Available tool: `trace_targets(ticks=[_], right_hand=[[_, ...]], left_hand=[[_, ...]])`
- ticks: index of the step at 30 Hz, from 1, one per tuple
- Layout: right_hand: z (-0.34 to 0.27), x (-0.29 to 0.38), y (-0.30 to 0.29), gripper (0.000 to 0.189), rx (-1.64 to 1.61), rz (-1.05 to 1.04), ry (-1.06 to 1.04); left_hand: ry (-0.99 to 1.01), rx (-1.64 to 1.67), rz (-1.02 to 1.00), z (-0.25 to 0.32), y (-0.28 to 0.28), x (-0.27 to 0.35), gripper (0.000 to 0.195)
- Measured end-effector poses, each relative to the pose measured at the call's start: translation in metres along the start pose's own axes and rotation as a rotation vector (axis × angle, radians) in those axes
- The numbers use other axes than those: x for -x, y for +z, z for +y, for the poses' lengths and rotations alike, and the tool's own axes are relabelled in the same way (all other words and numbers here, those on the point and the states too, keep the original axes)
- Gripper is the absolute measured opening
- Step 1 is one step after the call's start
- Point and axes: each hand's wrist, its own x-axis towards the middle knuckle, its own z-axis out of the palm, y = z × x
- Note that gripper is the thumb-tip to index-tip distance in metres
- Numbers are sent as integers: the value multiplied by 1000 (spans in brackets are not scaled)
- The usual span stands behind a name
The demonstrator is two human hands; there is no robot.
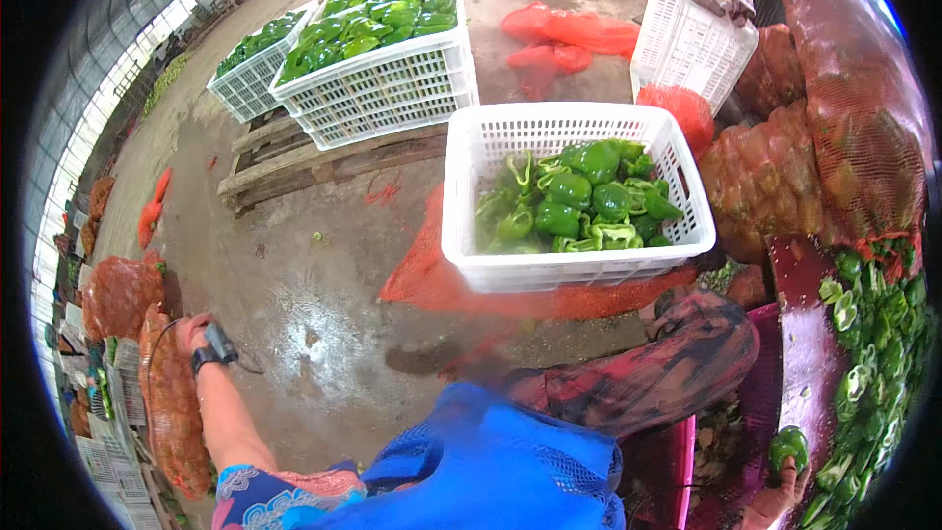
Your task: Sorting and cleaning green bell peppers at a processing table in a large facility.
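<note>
At the left, my left hand [195, 333] is stretched out above the floor, beside a full mesh sack [173, 412]; a small dark device is strapped at its wrist, and whether the fingers hold anything is unclear. Low at the right, my right hand [778, 495] has its fingers on a green bell pepper [789, 449] over a pale board [808, 353]. A heap of green peppers [876, 383], some cut open, lies beyond the board. In front of me, a white plastic crate [578, 261] holds whole and cut green peppers.
White crates [383, 99] full of green peppers stand on a wooden pallet [331, 169]. Large filled mesh sacks [854, 110] rise at the right, near a tilted empty crate [692, 44]. A pink tub [688, 471] is beside my leg. Red mesh [419, 272] lies under the front crate.
</note>
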Motion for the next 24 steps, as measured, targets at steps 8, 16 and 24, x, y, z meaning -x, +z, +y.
trace_targets(ticks=[8,16,24], right_hand=[[-37,21,21,20,474,-51,-228],[-23,35,-26,43,91,98,-92],[8,40,-25,45,-70,196,73]], left_hand=[[628,426,-673,225,260,455,34],[1632,1233,-1048,408,122,755,55],[2340,-629,-1752,206,178,614,53]])
